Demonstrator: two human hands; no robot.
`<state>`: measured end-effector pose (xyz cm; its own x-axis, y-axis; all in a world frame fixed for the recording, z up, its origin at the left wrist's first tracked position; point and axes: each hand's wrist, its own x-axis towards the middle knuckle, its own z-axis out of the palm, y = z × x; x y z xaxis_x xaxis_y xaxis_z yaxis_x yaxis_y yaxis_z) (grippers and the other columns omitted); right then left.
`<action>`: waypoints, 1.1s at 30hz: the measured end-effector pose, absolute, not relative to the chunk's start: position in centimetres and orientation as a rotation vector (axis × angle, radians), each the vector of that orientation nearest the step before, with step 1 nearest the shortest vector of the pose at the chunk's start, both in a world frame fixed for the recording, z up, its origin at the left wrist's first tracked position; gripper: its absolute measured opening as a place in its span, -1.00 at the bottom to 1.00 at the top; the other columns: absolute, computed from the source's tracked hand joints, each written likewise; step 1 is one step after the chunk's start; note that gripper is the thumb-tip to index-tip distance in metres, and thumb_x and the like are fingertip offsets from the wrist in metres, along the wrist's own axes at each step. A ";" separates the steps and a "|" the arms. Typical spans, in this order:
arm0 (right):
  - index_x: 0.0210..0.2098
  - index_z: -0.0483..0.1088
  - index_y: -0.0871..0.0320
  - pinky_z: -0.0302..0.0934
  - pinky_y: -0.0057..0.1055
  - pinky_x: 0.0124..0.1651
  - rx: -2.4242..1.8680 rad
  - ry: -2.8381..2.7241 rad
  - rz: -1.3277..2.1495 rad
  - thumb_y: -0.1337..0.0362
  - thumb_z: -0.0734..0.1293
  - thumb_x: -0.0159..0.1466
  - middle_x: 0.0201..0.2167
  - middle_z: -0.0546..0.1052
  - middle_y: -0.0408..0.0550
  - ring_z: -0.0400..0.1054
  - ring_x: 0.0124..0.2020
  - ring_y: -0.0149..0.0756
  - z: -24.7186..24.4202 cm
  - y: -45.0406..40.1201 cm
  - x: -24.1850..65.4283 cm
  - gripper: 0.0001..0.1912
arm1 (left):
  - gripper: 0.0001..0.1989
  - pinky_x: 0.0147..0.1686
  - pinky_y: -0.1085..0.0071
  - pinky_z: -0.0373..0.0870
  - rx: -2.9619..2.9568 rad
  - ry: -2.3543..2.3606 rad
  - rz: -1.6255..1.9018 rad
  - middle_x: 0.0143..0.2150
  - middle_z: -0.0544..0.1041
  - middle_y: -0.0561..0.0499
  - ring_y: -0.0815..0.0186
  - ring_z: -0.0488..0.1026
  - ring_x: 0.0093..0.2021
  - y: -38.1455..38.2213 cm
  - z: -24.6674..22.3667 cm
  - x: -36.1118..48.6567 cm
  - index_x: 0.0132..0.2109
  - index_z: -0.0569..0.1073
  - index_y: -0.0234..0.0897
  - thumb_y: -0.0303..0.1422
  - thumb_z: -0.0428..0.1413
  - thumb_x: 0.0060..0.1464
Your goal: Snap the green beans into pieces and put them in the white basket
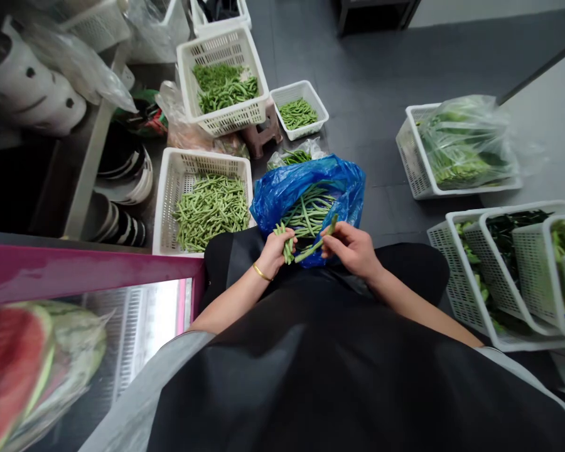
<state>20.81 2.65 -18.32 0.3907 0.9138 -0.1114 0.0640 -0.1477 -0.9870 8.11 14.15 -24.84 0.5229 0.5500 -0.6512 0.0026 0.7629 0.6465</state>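
My left hand (277, 251), with a gold bangle (262, 272) on its wrist, is shut on a short bunch of green beans (287, 243). My right hand (351, 249) pinches a long green bean (314, 243), whose far end comes close to the left hand's bunch. Just beyond both hands, a blue plastic bag (346, 188) lies open on my lap, holding long green beans (308, 212). To the left of the bag stands a white plastic basket (168, 204) heaped with cut green beans (211, 210).
Farther ahead are more white baskets of beans and a small pink-brown stool on the grey floor. Bagged leafy greens and baskets of greens stand to the right. Dark bowls sit on a metal shelf at left, and cut watermelon lies behind glass at lower left.
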 end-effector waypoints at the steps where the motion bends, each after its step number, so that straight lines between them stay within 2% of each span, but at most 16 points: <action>1: -0.38 0.33 0.15 0.27 -0.44 -0.53 -1.485 -0.794 1.117 0.02 0.35 0.08 -0.60 0.42 -0.18 0.35 -0.62 -0.40 -19.0 2.8 20.7 -0.68 | -0.79 -0.65 0.56 0.19 0.639 0.898 0.300 -0.66 0.34 0.12 0.49 0.25 -0.69 14.2 -24.8 8.1 -0.39 0.31 -0.34 -0.42 0.19 -0.21; 4: -0.41 0.30 0.17 0.23 -0.50 -0.62 -1.379 -0.484 1.378 -0.03 0.43 -0.06 -0.63 0.42 -0.20 0.33 -0.67 -0.44 -21.2 3.7 21.0 -0.56 | -0.70 -0.65 0.54 0.20 0.647 0.612 0.093 -0.55 0.43 0.03 0.43 0.36 -0.62 14.0 -24.2 8.1 -0.32 0.35 -0.37 -0.34 0.25 -0.21; 7: -0.39 0.30 0.18 0.22 -0.52 -0.62 -1.368 -0.443 1.380 0.00 0.45 -0.09 -0.62 0.43 -0.21 0.32 -0.66 -0.46 -22.3 4.2 21.3 -0.55 | -0.62 -0.65 0.55 0.19 0.666 0.527 0.049 -0.49 0.46 0.02 0.43 0.38 -0.61 13.5 -23.4 8.0 -0.29 0.34 -0.36 -0.33 0.30 -0.26; 11: -0.40 0.30 0.16 0.22 -0.47 -0.56 -1.519 -0.693 1.085 0.07 0.39 0.02 -0.64 0.38 -0.22 0.29 -0.64 -0.43 -22.0 3.7 21.2 -0.68 | -0.56 -0.62 0.55 0.20 0.706 0.648 0.293 -0.60 0.37 0.16 0.48 0.31 -0.66 13.2 -23.1 8.3 -0.27 0.28 -0.31 -0.35 0.31 -0.30; 14: -0.36 0.34 0.15 0.26 -0.42 -0.42 -1.675 -1.061 0.762 0.16 0.31 0.13 -0.54 0.42 -0.14 0.33 -0.52 -0.38 -21.8 3.2 20.4 -0.82 | -0.60 -0.62 0.55 0.21 0.683 0.776 0.451 -0.61 0.36 0.17 0.49 0.30 -0.66 12.9 -23.5 9.0 -0.29 0.26 -0.31 -0.36 0.28 -0.28; 17: -0.37 0.35 0.15 0.25 -0.41 -0.36 -1.695 -1.329 0.649 0.23 0.23 0.18 -0.51 0.44 -0.09 0.34 -0.46 -0.35 -22.1 3.1 19.5 -0.88 | -0.66 -0.60 0.55 0.22 0.629 0.896 0.539 -0.61 0.34 0.18 0.51 0.29 -0.65 12.5 -24.2 9.6 -0.33 0.26 -0.31 -0.44 0.25 -0.27; 20: -0.45 0.32 0.14 0.25 -0.38 -0.33 -1.631 -1.446 0.720 0.24 0.24 0.15 -0.52 0.44 -0.07 0.35 -0.43 -0.32 -22.2 3.4 19.3 -0.89 | -0.70 -0.61 0.59 0.21 0.578 0.975 0.593 -0.61 0.30 0.21 0.54 0.27 -0.65 12.4 -24.6 9.7 -0.37 0.25 -0.32 -0.53 0.22 -0.28; 22: -0.44 0.31 0.14 0.24 -0.40 -0.40 -1.606 -1.277 0.881 0.17 0.26 0.15 -0.55 0.42 -0.10 0.34 -0.50 -0.35 -21.9 3.7 19.7 -0.84 | -0.72 -0.62 0.59 0.22 0.560 0.952 0.539 -0.62 0.31 0.20 0.53 0.28 -0.65 12.8 -24.6 9.2 -0.36 0.27 -0.32 -0.51 0.21 -0.25; 25: -0.44 0.27 0.15 0.16 -0.45 -0.58 -1.539 -0.850 1.211 0.02 0.27 0.13 -0.59 0.39 -0.17 0.23 -0.67 -0.45 -21.6 3.9 20.8 -0.70 | -0.69 -0.61 0.56 0.29 0.557 0.880 0.445 -0.60 0.36 0.15 0.46 0.36 -0.62 13.5 -24.2 8.3 -0.33 0.28 -0.33 -0.46 0.23 -0.24; 28: -0.50 0.25 0.17 0.03 -0.50 -0.66 -1.532 -0.810 1.436 -0.05 0.31 0.04 -0.67 0.32 -0.23 0.10 -0.73 -0.51 -21.9 3.9 21.3 -0.62 | -0.63 -0.59 0.50 0.38 0.624 0.791 0.339 -0.58 0.39 0.14 0.41 0.40 -0.60 13.6 -23.6 7.8 -0.30 0.28 -0.33 -0.42 0.28 -0.28; 30: -0.50 0.28 0.18 0.01 -0.50 -0.62 -1.642 -0.984 1.366 -0.03 0.33 0.04 -0.69 0.28 -0.26 0.09 -0.70 -0.51 -22.2 3.8 21.5 -0.63 | -0.60 -0.62 0.50 0.37 0.689 0.724 0.219 -0.56 0.40 0.13 0.41 0.40 -0.62 13.4 -23.2 7.8 -0.31 0.28 -0.33 -0.40 0.30 -0.30; 33: -0.35 0.33 0.18 0.06 -0.49 -0.50 -1.835 -1.301 1.092 0.06 0.33 0.08 -0.65 0.30 -0.26 0.16 -0.61 -0.46 -22.0 3.5 22.4 -0.69 | -0.58 -0.69 0.57 0.29 0.770 0.709 0.080 -0.55 0.41 0.11 0.40 0.41 -0.62 13.1 -22.8 7.7 -0.32 0.25 -0.32 -0.40 0.31 -0.32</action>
